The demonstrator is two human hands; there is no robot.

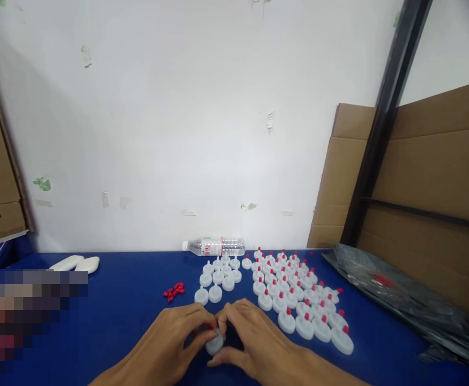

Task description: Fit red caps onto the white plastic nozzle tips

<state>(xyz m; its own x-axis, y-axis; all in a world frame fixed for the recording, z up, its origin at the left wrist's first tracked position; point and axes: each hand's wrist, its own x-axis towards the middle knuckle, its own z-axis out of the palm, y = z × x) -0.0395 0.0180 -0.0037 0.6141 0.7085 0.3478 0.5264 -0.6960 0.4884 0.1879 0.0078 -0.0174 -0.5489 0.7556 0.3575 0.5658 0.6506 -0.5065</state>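
Note:
My right hand (254,338) curls its thumb and fingers around a round white nozzle lid (215,346) close to the table's near edge. At the top of that lid, my left hand (178,338) pinches thumb and fingertips together; a hint of red shows there, apparently a small red cap, mostly hidden by the fingers. Loose red caps (173,291) lie in a little pile beyond my left hand. Several uncapped white lids (215,293) stand upright just past my hands. To the right, many similar lids (304,327) stand in rows with red caps on their nozzles.
A clear plastic bottle (218,246) lies on its side against the white wall. Two white rounded objects (87,265) rest at the back left of the blue table (129,300). Dark plastic bags (391,295) lie along the right, beside cardboard (435,177) and a black post (379,128).

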